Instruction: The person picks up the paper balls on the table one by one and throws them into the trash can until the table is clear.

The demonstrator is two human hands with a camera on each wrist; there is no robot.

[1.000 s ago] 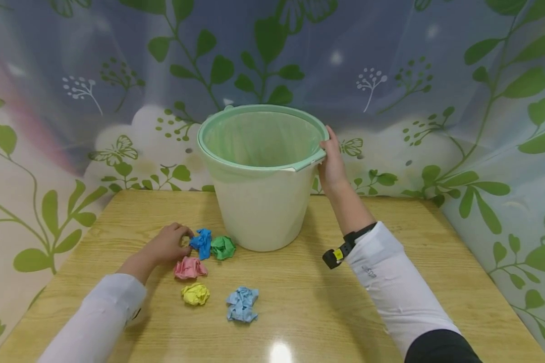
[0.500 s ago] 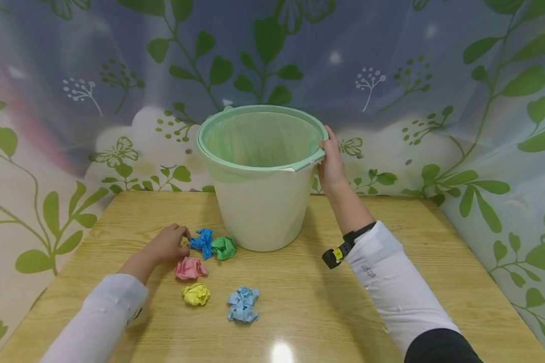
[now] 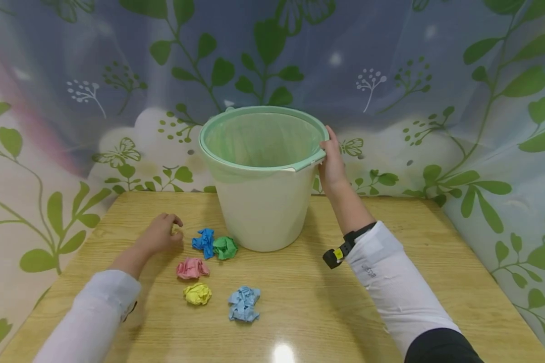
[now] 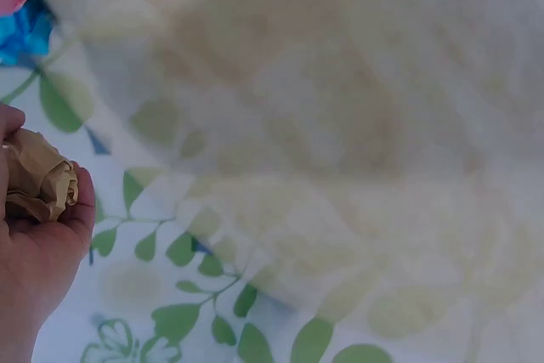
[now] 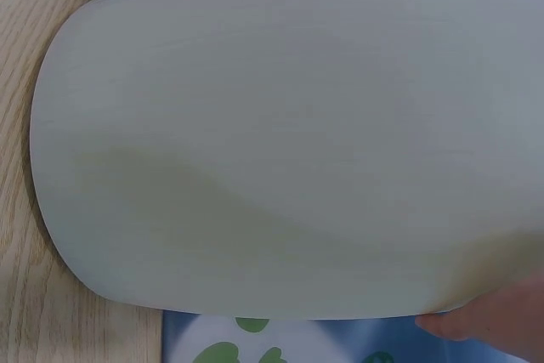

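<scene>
My left hand (image 3: 158, 235) pinches a crumpled tan paper ball (image 4: 38, 178) between thumb and fingers, left of the other paper balls. Most of that ball is hidden by the fingers in the head view. On the right, my right hand (image 3: 332, 162) grips the rim of a pale bucket (image 3: 263, 212) with a light green rim, which stands upright on the table. Beside the bucket's base lie a green paper ball (image 3: 225, 247) and a blue one (image 3: 204, 243). Nearer to me are a pink paper ball (image 3: 193, 268), a yellow one (image 3: 197, 293) and a light blue one (image 3: 244, 304).
The wooden table (image 3: 390, 282) reaches back to a patterned leaf-and-butterfly curtain (image 3: 390, 101) close behind the bucket. More of this curtain hangs at both sides. A strap with a small black device (image 3: 335, 256) sits around the right wrist.
My left hand has moved back and to the left with the tan paper ball, away from the blue one. The right hand stays on the bucket's rim.
</scene>
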